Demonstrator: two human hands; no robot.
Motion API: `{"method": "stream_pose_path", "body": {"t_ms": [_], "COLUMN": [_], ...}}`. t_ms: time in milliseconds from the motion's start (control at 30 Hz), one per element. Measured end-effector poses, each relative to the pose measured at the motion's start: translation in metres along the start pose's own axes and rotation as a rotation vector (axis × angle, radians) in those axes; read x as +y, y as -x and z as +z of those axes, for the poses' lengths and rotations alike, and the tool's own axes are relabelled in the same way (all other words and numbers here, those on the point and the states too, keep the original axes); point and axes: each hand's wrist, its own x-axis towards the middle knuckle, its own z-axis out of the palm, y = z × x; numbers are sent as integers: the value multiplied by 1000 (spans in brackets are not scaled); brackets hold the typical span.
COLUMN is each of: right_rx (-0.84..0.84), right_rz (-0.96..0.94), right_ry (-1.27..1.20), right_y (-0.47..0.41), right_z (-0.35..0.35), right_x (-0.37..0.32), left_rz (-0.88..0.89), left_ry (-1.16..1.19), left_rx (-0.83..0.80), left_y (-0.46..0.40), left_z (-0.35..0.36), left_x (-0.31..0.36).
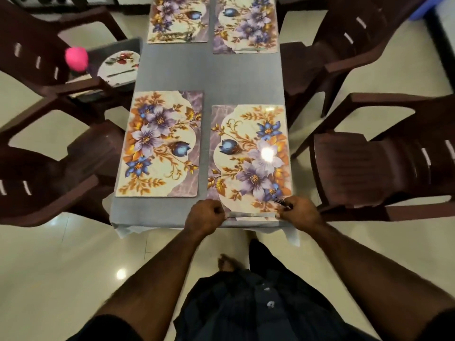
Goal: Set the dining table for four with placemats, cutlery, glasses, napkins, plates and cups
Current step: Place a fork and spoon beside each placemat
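Observation:
Several floral placemats lie on the grey-clothed table [229, 77]: near left [160, 143], near right [248, 158], far left [178, 19], far right [246, 24]. A table knife [251, 214] lies along the near edge of the near right placemat. My left hand [205, 216] pinches its left end with curled fingers. My right hand [300, 212] is at the knife's right end and grips a fork [282, 201] whose tines point up and left over the mat. Cutlery lies on both far placemats, blurred.
Dark brown plastic chairs ring the table: two on the left [61, 168], two on the right [369, 168]. The far left chair [29, 52] carries a stack of placemats [118, 65] and a pink object [76, 57]. The floor is glossy cream tile.

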Motion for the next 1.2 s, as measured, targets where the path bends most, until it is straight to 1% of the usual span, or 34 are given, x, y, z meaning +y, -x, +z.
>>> {"method": "stream_pose_path", "body": {"t_ms": [200, 267, 333, 400, 500, 533, 567, 667, 800, 867, 900, 933, 1000, 1100, 1200], "right_rx": [-40, -41, -78, -187, -335, -355, -366, -421, -578, -598, -570, -508, -385, -339, -269], "right_rz": [5, -7, 30, 97, 91, 90, 69, 24, -73, -129, -180, -248, -351, -321, -306], "right_ry": [24, -16, -276, -543, -835, -925, -959, -912, -794, -700, -622, -526, -398, -451, -521], "right_y": [-8, -6, -6, -5, -8, -10, -13, -26, -44, -48, -50, -54, -67, -86, -103], "right_z": [-1, -8, -21, -40, -60, -65, -67, -68, -72, -80, -84, -88, -94, -105, -104], "right_x": [6, -3, -15, -29, -53, -63, -73, -96, -117, -123, -123, -121, -103, -82, -88], "left_rz": [-24, -47, -35, 9, 51, 60, 74, 97, 50, -8, -49, -104, -261, -453, -538], "left_ry": [50, 130, 190, 251, 443, 511, 567, 652, 621, 579, 565, 578, 696, 852, 925], "left_rx": [-65, -75, -7, 60, 53, 46, 40, 13, 1, 0, 15, 48, 125, 148, 123], "left_y": [-10, -10, -11, -15, -24, -27, -31, -41, -56, -62, -66, -69, -80, -99, -126], "left_z": [-9, -12, -19, -31, -57, -67, -78, -105, -125, -130, -132, -134, -138, -138, -125], "left_x": [4, 3, 6, 16, 48, 62, 75, 104, 112, 111, 108, 104, 99, 99, 105]}}
